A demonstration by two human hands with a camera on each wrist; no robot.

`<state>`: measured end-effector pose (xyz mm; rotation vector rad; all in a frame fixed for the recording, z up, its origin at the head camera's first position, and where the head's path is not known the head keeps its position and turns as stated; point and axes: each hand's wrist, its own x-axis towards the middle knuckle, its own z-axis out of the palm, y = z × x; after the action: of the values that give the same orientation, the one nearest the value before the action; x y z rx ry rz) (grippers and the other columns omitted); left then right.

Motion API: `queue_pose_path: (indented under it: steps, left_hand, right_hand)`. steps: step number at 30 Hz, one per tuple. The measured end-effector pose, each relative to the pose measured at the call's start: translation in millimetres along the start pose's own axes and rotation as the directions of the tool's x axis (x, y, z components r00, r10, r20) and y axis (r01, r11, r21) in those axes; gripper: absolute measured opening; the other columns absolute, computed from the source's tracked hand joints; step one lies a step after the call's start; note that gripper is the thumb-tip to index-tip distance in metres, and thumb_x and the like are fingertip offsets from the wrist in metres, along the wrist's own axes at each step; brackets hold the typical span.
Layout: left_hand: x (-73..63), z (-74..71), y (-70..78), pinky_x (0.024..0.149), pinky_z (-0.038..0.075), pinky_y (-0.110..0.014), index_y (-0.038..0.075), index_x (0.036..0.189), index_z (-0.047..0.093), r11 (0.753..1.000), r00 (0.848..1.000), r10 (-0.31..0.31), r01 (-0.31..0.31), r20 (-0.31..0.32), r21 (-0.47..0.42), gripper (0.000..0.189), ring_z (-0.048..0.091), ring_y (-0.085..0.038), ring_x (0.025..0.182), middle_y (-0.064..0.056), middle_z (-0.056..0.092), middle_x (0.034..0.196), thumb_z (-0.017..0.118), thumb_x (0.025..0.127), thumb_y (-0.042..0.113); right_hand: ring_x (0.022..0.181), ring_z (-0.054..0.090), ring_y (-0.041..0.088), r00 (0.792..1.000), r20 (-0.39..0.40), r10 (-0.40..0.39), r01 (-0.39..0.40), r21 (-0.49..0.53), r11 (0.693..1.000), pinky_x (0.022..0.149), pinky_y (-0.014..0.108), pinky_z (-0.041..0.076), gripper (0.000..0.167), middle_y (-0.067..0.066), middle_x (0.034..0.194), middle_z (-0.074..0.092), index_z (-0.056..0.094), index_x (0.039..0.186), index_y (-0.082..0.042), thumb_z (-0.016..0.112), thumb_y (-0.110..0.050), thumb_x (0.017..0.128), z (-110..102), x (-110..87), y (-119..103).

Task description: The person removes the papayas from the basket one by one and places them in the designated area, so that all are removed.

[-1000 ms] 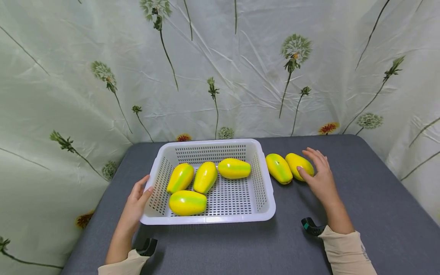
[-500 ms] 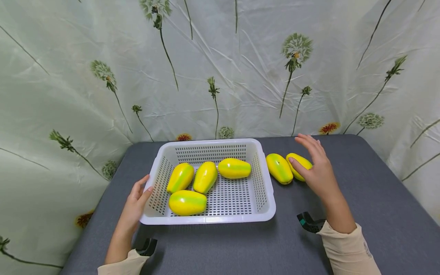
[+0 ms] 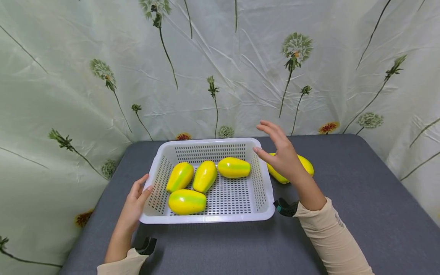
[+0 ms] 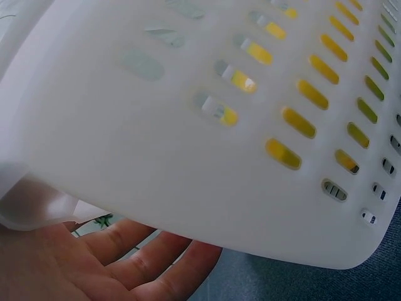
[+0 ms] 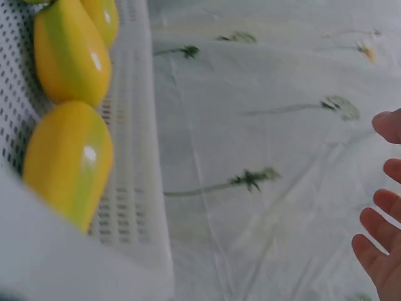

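Observation:
My left hand (image 3: 131, 205) grips the left rim of a white perforated plastic basket (image 3: 206, 219), its thumb at the rim. In the left wrist view its fingers (image 4: 156, 260) show below the basket's outer wall. Several yellow papayas with green streaks, such as the front papaya (image 3: 187, 202) and the right-hand papaya (image 3: 233, 168), lie in the basket. My right hand (image 3: 283, 154) is raised over the basket's right rim, fingers spread and holding nothing. Behind it, two papayas, the nearer papaya (image 3: 279, 177) and the farther papaya (image 3: 306, 164), rest on the table, partly hidden.
The grey table (image 3: 343, 183) extends right of the papayas and in front of the basket. A pale curtain (image 3: 240, 84) printed with dandelions hangs behind the table and along its left side. Each wrist wears a black camera band, such as the right band (image 3: 286, 208).
My right hand has left the papayas on the table and moved leftward and up to the basket's right rim, carrying nothing. The left hand, basket and papayas stay put.

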<state>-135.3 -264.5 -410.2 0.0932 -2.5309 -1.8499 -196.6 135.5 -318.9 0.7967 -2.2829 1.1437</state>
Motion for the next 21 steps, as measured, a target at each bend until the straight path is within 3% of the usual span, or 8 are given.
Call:
queue_pose_path:
  steps: [13, 18, 21]
  left_hand:
    - [1.3, -0.7, -1.4, 0.066, 0.051, -0.046, 0.015, 0.143, 0.015, 1.000, 1.000, 0.002, -0.002, -0.008, 0.022, 0.058, 0.047, -0.043, 0.106, -0.023, 0.035, 0.134, 0.041, 0.095, 0.035]
    - [1.3, -1.8, -2.0, 0.065, 0.051, -0.045, 0.015, 0.143, 0.015, 1.000, 1.000, 0.002, -0.002, -0.004, 0.008, 0.058, 0.048, -0.042, 0.104, -0.023, 0.036, 0.134, 0.042, 0.095, 0.035]
    - [1.2, -2.2, -2.1, 0.063, 0.051, -0.045, 0.015, 0.143, 0.015, 1.000, 1.000, -0.001, 0.001, 0.003, -0.001, 0.059, 0.049, -0.043, 0.104, -0.023, 0.036, 0.134, 0.042, 0.095, 0.035]
  right_hand:
    - [0.127, 0.028, 0.024, 0.984, 0.176, -0.012, -0.004, 0.092, 0.996, 0.097, 0.046, 0.030, 0.054, 0.012, 0.137, 0.033, 0.042, 0.130, -0.004, 0.066, -0.012, 0.082, 53, 23.4, 7]
    - [0.125, 0.031, 0.025, 0.969, 0.241, 0.055, -0.082, 0.103, 0.991, 0.097, 0.044, 0.032, 0.056, 0.011, 0.136, 0.035, 0.041, 0.131, -0.004, 0.066, -0.014, 0.082, 67, 27.1, 12]
    - [0.121, 0.036, 0.027, 0.948, 0.295, 0.120, -0.162, 0.125, 0.979, 0.096, 0.043, 0.033, 0.057, 0.010, 0.135, 0.037, 0.040, 0.132, -0.006, 0.066, -0.016, 0.082, 75, 27.1, 18]
